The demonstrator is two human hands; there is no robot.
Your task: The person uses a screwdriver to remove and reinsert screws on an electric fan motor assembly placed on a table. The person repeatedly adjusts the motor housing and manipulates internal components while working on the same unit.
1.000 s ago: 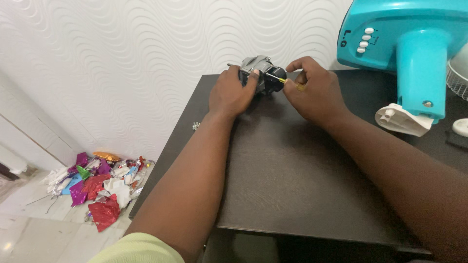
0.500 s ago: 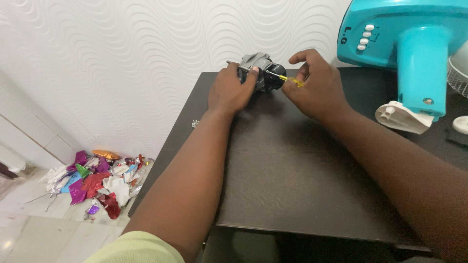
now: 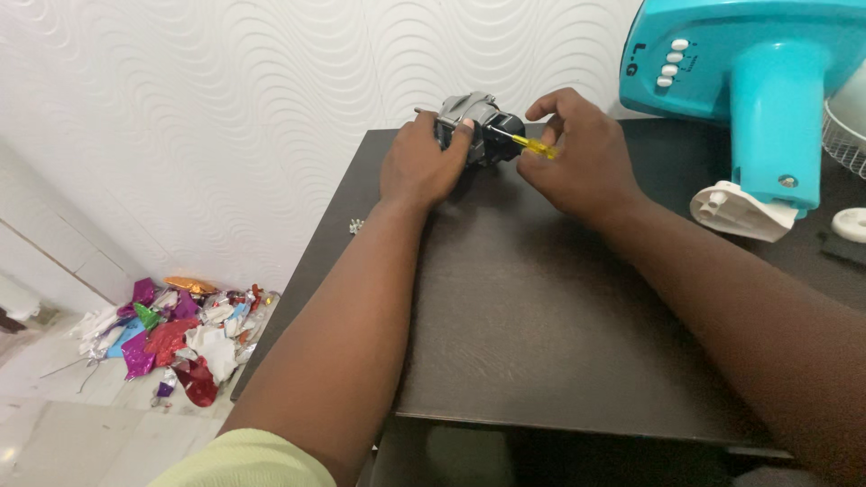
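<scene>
Where the pale floor shows at the far left, a heap of crumpled foil scraps in red, purple, silver and orange [image 3: 171, 329] lies against the wavy-textured white wall [image 3: 225, 108], its smaller pieces too blurred to tell apart. Next comes the dark brown wooden table [image 3: 541, 325], with a few tiny metal bits [image 3: 355, 226] near its left edge, too small to make out. At the table's far edge the left hand [image 3: 419, 167] is closed over a small grey and black metal motor [image 3: 474, 122]; the fingers wrap its near side and hide most of the body, so only the top and a thin shaft at its left show. Just right of it the right hand [image 3: 577, 162] pinches a slim screwdriver with a clear yellow handle [image 3: 532, 144], its dark shank running to the motor; the tip itself is hidden where it meets the housing. Further right stands the turquoise plastic base of a fan [image 3: 767, 90], cut off by the top and right edges, with a white plastic part [image 3: 740, 212] lying at its foot. A white wire grille [image 3: 843, 126] and a white round piece [image 3: 850, 224] are cropped at the right border
</scene>
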